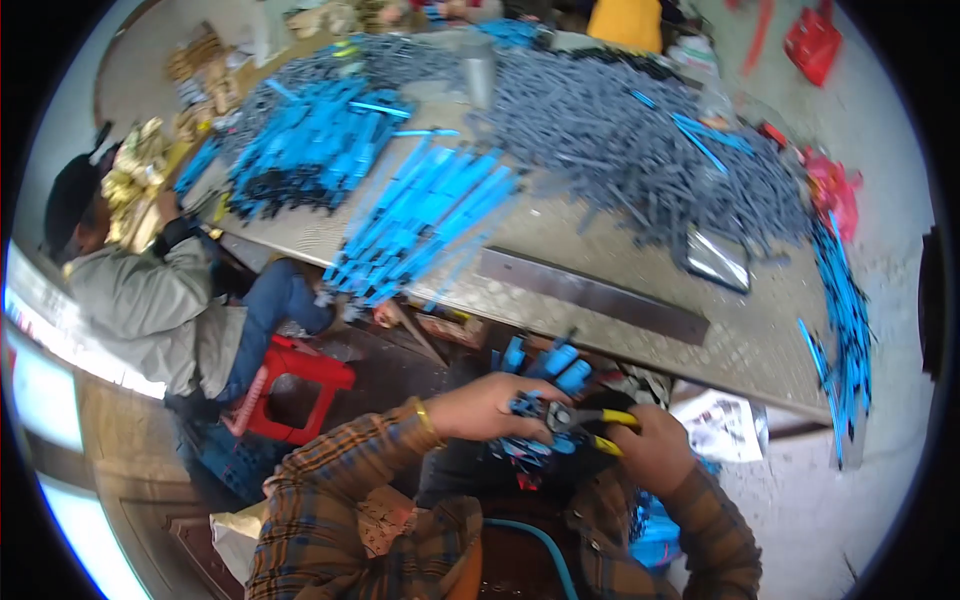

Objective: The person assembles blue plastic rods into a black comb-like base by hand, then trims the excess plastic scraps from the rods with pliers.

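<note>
Right hand (655, 450) grips yellow-handled pliers (590, 416), nose at blue-black pieces (527, 402) in left hand (487, 408). On table (770, 345) beyond: 1 metal bar (590, 295), blue strips (425, 220), grey pile (640, 140). Co-worker (150, 310) at left, beside 1 red stool (318, 372).

1. Patterned tabletop (770, 340), with a long, flat metal bar (595, 294) lying slantwise near its front edge.
2. Just beyond the bar's right end, a flat rectangular object (716, 260) with a shiny face.
3. Farther back, an upright grey cylindrical container (479, 82).
4. Against the wall (885, 130) at upper right, a red bag (812, 48); below it, a pink-red plastic bag (836, 188).
5. At left, a seated person (140, 310) in greyish jacket, blue trousers and dark headwear, near a red plastic stool (322, 375).
6. Below the table's right part, a printed sheet (720, 428).
</note>
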Tool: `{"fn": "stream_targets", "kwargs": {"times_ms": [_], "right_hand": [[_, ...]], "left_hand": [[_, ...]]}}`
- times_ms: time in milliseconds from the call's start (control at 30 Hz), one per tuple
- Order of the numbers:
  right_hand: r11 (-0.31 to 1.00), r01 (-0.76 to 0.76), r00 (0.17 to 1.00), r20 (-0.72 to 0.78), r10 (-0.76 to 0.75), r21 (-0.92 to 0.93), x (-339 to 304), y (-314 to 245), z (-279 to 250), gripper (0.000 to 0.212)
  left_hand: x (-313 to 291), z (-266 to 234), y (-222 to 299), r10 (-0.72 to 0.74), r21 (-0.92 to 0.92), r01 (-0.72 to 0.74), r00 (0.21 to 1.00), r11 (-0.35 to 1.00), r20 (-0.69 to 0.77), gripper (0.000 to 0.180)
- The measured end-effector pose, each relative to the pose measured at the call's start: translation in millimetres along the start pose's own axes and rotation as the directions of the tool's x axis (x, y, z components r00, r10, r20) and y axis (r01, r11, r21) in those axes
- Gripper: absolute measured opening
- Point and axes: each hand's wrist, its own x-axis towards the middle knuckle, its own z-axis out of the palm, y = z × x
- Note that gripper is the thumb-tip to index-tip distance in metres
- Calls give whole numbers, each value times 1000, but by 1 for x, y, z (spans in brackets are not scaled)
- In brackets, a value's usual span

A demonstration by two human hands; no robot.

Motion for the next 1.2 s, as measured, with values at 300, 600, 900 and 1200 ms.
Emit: {"fn": "stream_targets", "kwargs": {"times_ms": [300,600,900,1200], "right_hand": [[998,-33,951,307,46,-46,9,-7,-12,9],[991,103,957,279,-76,-82,11,16,-33,11],[866,-488,858,-242,453,-107,-61,121,-80,26],[825,-543,826,-273,493,-156,-92,164,-57,26]], "left_hand": [[2,8,-19,245,18,-244,969,970,-22,46],[-18,-10,15,169,130,-166,986,978,-10,49],[-35,-186,153,-89,299,206,928,932,-361,43],[74,-284,97,-526,404,836,548,371,-651,52]]}}
